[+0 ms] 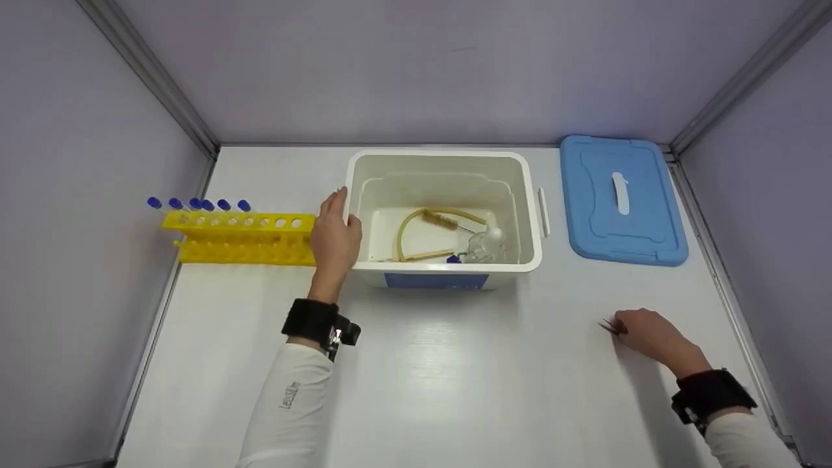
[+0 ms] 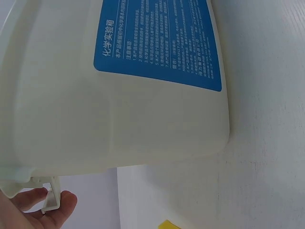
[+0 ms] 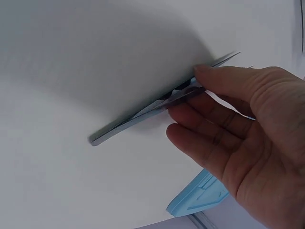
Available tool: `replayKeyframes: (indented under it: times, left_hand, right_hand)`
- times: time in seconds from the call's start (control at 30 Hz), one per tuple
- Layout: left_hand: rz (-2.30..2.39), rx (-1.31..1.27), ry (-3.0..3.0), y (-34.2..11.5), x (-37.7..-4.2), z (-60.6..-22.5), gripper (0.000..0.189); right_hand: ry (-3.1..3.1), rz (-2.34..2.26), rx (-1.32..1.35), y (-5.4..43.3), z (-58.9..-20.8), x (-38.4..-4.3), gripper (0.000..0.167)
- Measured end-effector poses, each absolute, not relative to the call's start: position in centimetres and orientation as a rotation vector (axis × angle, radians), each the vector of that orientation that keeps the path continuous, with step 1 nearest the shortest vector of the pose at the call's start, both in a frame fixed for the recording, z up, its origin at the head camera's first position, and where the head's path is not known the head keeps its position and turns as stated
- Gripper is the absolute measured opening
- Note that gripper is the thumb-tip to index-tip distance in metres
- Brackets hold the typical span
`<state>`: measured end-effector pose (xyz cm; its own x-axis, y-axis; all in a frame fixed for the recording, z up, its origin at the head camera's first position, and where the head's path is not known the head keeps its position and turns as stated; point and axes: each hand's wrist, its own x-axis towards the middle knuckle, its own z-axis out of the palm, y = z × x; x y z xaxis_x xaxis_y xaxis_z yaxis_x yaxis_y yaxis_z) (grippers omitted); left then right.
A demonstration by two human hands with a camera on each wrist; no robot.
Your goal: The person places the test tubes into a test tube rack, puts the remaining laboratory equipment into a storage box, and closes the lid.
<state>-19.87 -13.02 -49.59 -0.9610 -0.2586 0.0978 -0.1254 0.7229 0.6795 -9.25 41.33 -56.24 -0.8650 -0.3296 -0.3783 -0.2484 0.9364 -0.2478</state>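
Note:
A white plastic storage box (image 1: 442, 268) with a blue printed label (image 2: 157, 52) stands at mid-table. At its left side my left hand (image 1: 336, 240) grips the white side latch (image 2: 54, 198), thumb and fingers on either side of it. Over the table's right part, my right hand (image 1: 653, 335) pinches a pair of metal tweezers (image 3: 126, 124) between thumb and fingers, close above the white surface. Inside the box lie a curved yellowish rubber tube (image 1: 404, 234), a bristle brush (image 1: 440, 220), a clear glass vessel (image 1: 481, 248) with a white top, and a small blue piece (image 1: 454, 259).
Left of the box stands a yellow test tube rack (image 1: 247, 255) holding several tubes with blue caps (image 1: 223, 205). A blue lid (image 1: 591, 221) with a white handle lies at the back right. Grey-white panels (image 1: 416, 71) enclose the table's back and sides.

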Motion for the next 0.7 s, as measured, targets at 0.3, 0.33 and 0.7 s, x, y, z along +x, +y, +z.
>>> replayKeyframes:
  times: [0.3, 0.33, 0.7]
  left_hand:
    - [-1.048, 0.287, -2.731, -13.0, -20.0, -49.7, 0.052]
    - [-1.048, 0.283, -2.725, -13.0, -20.0, -49.8, 0.052]
    - [-1.028, 0.288, -2.713, -13.0, -19.9, -49.9, 0.051]
  right_hand:
    - [2.759, -0.448, -0.316, 40.2, -57.0, -10.0, 0.018]
    - [2.772, -0.459, -0.316, 40.0, -56.9, -10.0, 0.019]
    - [2.830, -0.595, -0.257, 38.1, -56.1, -10.6, 0.021]
